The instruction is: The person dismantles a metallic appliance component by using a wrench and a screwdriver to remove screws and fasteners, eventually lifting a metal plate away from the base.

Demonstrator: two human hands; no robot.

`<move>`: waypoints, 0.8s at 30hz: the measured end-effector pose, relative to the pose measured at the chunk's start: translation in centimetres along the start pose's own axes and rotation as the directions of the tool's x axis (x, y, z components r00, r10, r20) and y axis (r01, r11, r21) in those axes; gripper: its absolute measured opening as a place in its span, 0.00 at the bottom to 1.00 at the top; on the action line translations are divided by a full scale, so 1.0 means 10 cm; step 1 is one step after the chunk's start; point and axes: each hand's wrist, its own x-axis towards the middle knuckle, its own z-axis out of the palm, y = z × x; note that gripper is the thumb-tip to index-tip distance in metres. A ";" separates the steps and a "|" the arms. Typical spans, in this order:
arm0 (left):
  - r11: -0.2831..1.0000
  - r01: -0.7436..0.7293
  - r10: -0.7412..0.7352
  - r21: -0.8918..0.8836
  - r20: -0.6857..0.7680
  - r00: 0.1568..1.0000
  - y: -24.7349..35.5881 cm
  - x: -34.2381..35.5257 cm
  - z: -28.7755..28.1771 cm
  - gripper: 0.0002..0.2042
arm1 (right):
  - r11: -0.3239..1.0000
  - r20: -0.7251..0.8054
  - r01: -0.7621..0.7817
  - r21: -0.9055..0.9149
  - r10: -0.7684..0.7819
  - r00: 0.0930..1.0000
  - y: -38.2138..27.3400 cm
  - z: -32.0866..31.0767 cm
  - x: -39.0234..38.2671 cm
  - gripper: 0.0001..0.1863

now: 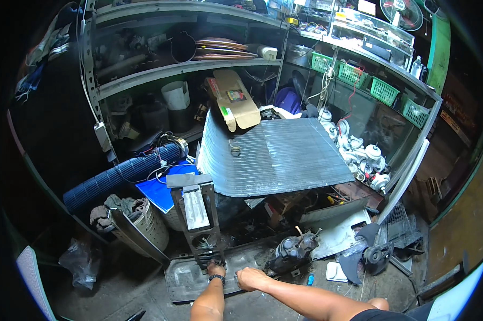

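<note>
My left hand, below a dark wristwatch, reaches to the foot of an upright metal frame; its fingers are mostly hidden against the frame's base. Close to its right, my right hand is closed over the near part of a grimy metal base pan. Whatever it grips is too small or too covered to make out. The frame stands on the pan and carries a pale metal block higher up. On the pan's right end sits a dark compressor with short copper stubs.
Behind lies a large bent finned coil, with a cardboard box at its upper left. A blue blower wheel and a rag-filled basket stand left. At right are a dark fan, a white panel and several small motors.
</note>
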 end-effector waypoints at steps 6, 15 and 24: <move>0.970 -0.096 0.112 0.225 -0.062 0.992 -0.01 0.15 -0.31 0.10 | 1.000 0.017 -0.006 0.029 0.006 1.000 -0.20 -0.25 0.10 0.17; 0.988 0.023 -0.019 -0.154 0.032 0.999 -0.15 0.18 -0.26 0.11 | 0.998 0.027 -0.067 0.018 0.067 0.997 -0.11 -0.29 0.15 0.17; 0.983 -0.087 0.052 0.163 0.206 0.977 -0.10 0.06 -0.62 0.23 | 0.999 0.005 -0.020 -0.035 0.020 1.000 -0.18 -0.19 0.32 0.15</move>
